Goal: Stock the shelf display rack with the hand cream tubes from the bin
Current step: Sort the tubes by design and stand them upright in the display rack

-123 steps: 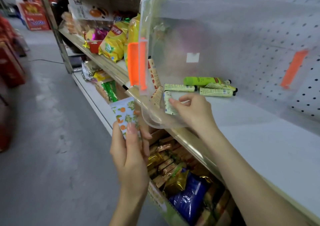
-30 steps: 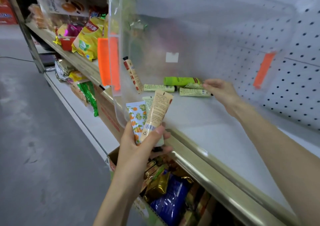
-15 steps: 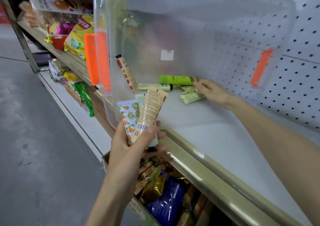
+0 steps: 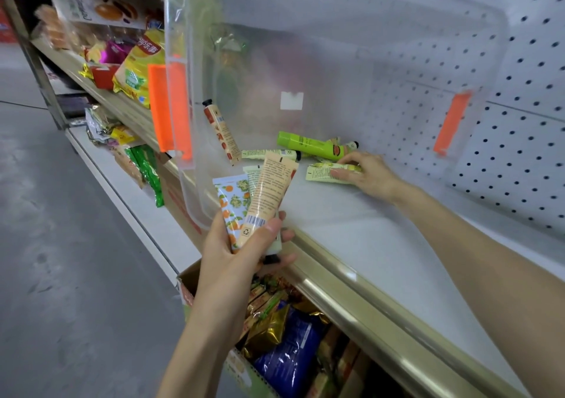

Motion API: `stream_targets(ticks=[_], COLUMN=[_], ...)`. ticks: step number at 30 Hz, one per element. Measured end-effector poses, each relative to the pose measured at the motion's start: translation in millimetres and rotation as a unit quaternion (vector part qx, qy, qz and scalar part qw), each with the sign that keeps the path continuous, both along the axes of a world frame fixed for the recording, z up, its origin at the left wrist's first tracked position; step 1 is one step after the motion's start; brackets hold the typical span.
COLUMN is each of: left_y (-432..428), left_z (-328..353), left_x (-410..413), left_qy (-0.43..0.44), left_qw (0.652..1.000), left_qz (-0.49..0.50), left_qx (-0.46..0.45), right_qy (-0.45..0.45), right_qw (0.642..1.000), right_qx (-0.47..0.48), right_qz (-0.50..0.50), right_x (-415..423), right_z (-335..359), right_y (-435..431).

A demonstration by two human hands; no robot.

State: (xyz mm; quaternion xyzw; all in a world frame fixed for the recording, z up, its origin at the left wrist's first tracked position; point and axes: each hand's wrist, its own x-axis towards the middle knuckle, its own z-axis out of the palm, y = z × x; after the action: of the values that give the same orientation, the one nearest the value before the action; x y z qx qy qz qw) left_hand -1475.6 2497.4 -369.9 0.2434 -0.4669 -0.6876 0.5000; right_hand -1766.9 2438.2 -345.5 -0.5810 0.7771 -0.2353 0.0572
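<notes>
Three hand cream tubes (image 4: 269,189) are fanned in the left hand (image 4: 235,254), gripped by their lower ends just off the shelf (image 4: 351,229) edge; none looks stocked yet, so I judge the job barely begun. About five more lie in the tipped clear bin (image 4: 397,46), where the right hand (image 4: 367,174) pinches one pale green tube (image 4: 318,174)

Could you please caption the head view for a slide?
Left hand holds three hand cream tubes while right hand grips a pale green tube inside the clear bin.
</notes>
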Motion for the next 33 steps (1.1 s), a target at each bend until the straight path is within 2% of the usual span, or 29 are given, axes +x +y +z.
stream_targets(ticks=[8, 12, 14, 19, 24, 26, 29, 33], left_y=[1.4, 5.8, 8.6, 11.9, 9.6, 8.9, 8.6, 8.5], left_z=[1.1, -1.1, -1.6, -4.6, -3.7, -2.9, -3.3, -3.6], left_x=[-0.5, -4.2, -6.5, -10.2, -11.8, -11.8, -11.4, -12.8], left_qy=[0.010, 0.024, 0.031, 0.062, 0.113, 0.125, 0.133, 0.124], left_qw=[1.000, 0.998, 0.998, 0.994, 0.986, 0.983, 0.982, 0.985], left_qz=[-0.004, -0.023, -0.027, -0.044, -0.049, -0.049, -0.050, -0.052], left_qx=[0.023, 0.048, 0.055, 0.084, 0.115, 0.122, 0.124, 0.112], right_qy=[0.075, 0.053, 0.045, 0.100, 0.113, 0.092, 0.058, 0.068], right_qw=[0.996, 0.990, 0.990, 0.983, 0.984, 0.989, 0.993, 0.993], right_qx=[-0.025, -0.106, -0.105, -0.116, -0.107, -0.098, -0.094, -0.092], right_qz=[-0.038, -0.078, -0.079, -0.102, -0.090, -0.070, -0.045, -0.023], right_x=[22.2, 35.1, 42.6, 61.9, 70.2, 69.8, 68.4, 69.7], right_z=[-3.3, 0.5, 2.4, 1.0, 3.9, 5.9, 8.8, 8.6], right_y=[12.7, 27.0, 31.7, 40.5, 45.1, 45.8, 46.3, 48.7])
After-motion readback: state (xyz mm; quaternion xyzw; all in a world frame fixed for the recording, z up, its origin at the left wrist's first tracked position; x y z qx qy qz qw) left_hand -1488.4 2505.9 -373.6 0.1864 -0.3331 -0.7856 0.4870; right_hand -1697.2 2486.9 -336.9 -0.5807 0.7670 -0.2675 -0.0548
